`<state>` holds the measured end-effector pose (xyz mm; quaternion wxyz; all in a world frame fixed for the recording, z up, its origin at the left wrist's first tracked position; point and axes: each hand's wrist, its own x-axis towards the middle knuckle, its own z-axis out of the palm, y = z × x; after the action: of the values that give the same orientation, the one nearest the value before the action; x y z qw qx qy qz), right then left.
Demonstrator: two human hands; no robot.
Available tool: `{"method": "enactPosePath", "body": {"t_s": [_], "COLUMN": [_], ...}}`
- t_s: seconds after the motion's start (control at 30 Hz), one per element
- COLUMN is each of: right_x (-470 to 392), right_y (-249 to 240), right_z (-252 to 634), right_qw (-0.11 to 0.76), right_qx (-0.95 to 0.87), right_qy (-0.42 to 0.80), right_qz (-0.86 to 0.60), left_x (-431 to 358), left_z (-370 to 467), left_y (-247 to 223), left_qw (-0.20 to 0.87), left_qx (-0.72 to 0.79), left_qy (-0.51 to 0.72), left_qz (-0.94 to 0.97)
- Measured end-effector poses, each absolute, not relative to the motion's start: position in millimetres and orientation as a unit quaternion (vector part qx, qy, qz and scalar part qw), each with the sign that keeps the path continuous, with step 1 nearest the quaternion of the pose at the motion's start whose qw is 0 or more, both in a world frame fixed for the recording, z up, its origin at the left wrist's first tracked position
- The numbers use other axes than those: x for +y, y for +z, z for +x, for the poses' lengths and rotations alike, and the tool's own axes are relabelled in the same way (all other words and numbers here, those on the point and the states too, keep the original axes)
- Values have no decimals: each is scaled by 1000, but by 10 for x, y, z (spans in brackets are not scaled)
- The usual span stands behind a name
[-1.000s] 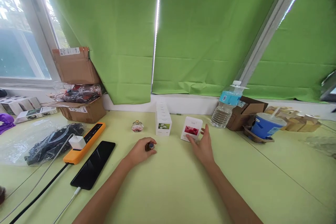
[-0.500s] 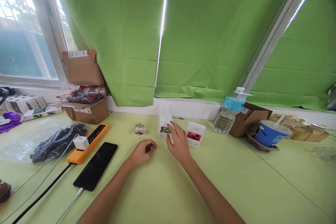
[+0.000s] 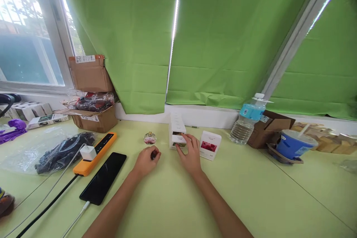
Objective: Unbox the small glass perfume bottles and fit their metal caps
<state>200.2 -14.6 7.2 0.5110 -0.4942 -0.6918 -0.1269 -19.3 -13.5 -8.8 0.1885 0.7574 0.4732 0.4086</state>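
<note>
A row of white picture cards (image 3: pixel 176 121) stands one behind another near the wall. My right hand (image 3: pixel 190 154) has its thumb and fingers on the front card (image 3: pixel 178 139), which tilts forward from the row. A strip of picture shows behind its top edge. To the right, a separate white card with a red flower picture (image 3: pixel 209 145) stands upright. My left hand (image 3: pixel 146 161) is curled above the table, fingers round something small and dark that is mostly hidden. Just beyond it stands a small glass perfume bottle (image 3: pixel 150 138) with a gold-coloured top.
At left lie a black phone (image 3: pixel 103 178) on a cable, an orange power strip (image 3: pixel 83 167) with a white charger, and a bagged dark item (image 3: pixel 65 152). An open carton (image 3: pixel 95 122) stands behind. At right are a water bottle (image 3: pixel 245 124), a carton and a blue cup (image 3: pixel 295 144).
My right hand has closed in on the front card, and the card's top has come forward from the row. My left hand has shifted slightly left, still curled. The view has moved a little.
</note>
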Motion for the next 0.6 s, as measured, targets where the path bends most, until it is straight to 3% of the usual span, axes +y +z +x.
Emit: {"method": "enactPosePath", "body": {"t_s": [0.27, 0.43, 0.6], "right_x": [-137, -136, -228], "right_y": [23, -30, -55], "right_z": [2039, 2069, 2039], "right_qw": [550, 503, 452], "right_qx": [-676, -720, -732], "right_qy": [-69, -45, -96], "right_qz": [-485, -477, -500], "left_x": [-189, -342, -579], "left_z": [-184, -75, 327], "left_y": [-14, 157, 101], "left_qw": [159, 67, 174], "left_qx": [459, 410, 514], "left_qy": [407, 434, 420], "left_qz": [773, 799, 727]}}
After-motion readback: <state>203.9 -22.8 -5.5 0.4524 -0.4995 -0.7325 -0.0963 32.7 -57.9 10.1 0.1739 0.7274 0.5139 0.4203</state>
